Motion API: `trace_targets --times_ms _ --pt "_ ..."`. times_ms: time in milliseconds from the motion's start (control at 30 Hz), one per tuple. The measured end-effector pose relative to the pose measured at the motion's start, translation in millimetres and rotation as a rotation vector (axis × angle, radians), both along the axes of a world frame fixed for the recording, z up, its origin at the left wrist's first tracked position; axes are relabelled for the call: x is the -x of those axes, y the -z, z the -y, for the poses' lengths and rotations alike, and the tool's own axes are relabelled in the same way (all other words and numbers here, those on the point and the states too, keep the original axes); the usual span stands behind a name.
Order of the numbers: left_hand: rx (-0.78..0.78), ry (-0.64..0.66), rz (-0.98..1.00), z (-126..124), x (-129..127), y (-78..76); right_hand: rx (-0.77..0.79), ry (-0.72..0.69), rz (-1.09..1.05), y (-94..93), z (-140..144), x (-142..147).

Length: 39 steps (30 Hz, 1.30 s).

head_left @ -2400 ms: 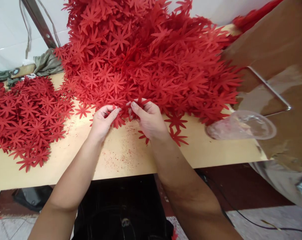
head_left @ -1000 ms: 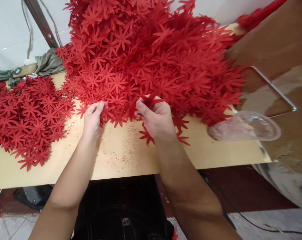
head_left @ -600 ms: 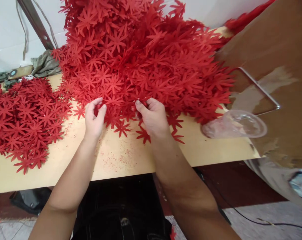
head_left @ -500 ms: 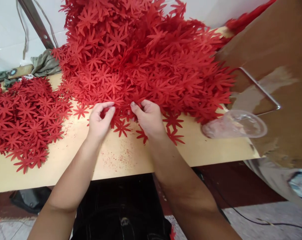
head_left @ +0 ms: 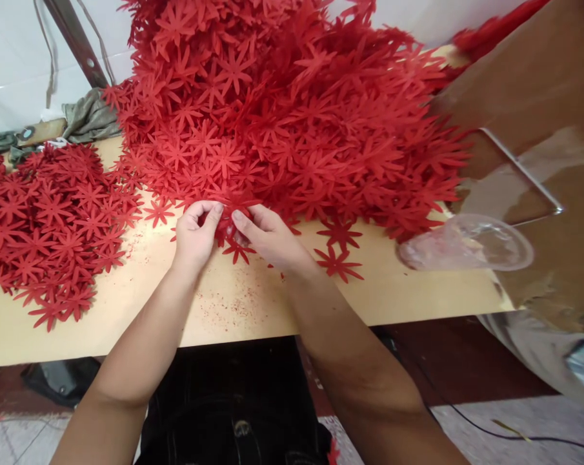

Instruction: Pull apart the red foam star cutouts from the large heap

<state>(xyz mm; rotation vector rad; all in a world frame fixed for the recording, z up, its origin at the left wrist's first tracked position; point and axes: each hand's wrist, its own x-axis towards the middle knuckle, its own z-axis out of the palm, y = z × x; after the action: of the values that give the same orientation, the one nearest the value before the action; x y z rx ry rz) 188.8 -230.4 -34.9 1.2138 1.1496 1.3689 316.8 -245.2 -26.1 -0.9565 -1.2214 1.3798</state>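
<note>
lying at the far left, a smaller heap of red cutouts (head_left: pixel 50 219) is spread over the counter (head_left: pixel 141 303). to its right, the left hand (head_left: pixel 195 236) is drawn narrow, thumb pinched to fingers on a red flower cutout (head_left: pixel 230 206), held before the large red heap (head_left: pixel 272 116). it is also gripped by the right hand (head_left: pixel 268 237), thumb laid forward. farther right, two loose cutouts (head_left: pixel 339 265) are seen, then a clear plastic container (head_left: pixel 466 244) and brown cardboard (head_left: pixel 538 161).
</note>
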Motion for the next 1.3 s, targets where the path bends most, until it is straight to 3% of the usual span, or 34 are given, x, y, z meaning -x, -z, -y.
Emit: trace_targets --times_ms 233,333,467,600,667,767,933,1067,1167,1300 --pt "0.031 -0.038 0.054 5 -5 -6.8 0.013 0.060 -0.016 -1.8 -1 -6" --pt "0.046 -0.097 0.082 1 0 -7.6 0.007 0.231 -0.050 1.9 -5 -12" --pt "0.055 -0.207 0.122 -8 12 -7.3 -0.049 0.579 -0.096 17.3 -17 -33" --pt "0.089 -0.099 0.078 -7 10 -7.6 -0.290 0.697 0.232 28.1 -23 -45" --pt "0.089 -0.031 0.043 -3 5 -7.8 -0.429 0.675 0.429 25.6 -19 -42" --pt "0.092 0.021 0.037 2 -2 -7.3 -0.471 0.559 0.471 14.8 -9 -30" --pt "0.094 0.091 0.061 4 -4 -4.9 -0.284 0.285 0.283 3.7 0 -11" --pt "0.066 0.074 0.089 4 -3 -4.7 -0.151 0.103 0.033 4.3 1 -4" --pt "0.088 0.063 0.104 5 -4 -5.6 -0.126 0.097 0.002 4.4 1 -1" --pt "0.088 0.035 0.126 3 0 -7.0 -0.120 0.197 0.067 4.8 -1 -6"
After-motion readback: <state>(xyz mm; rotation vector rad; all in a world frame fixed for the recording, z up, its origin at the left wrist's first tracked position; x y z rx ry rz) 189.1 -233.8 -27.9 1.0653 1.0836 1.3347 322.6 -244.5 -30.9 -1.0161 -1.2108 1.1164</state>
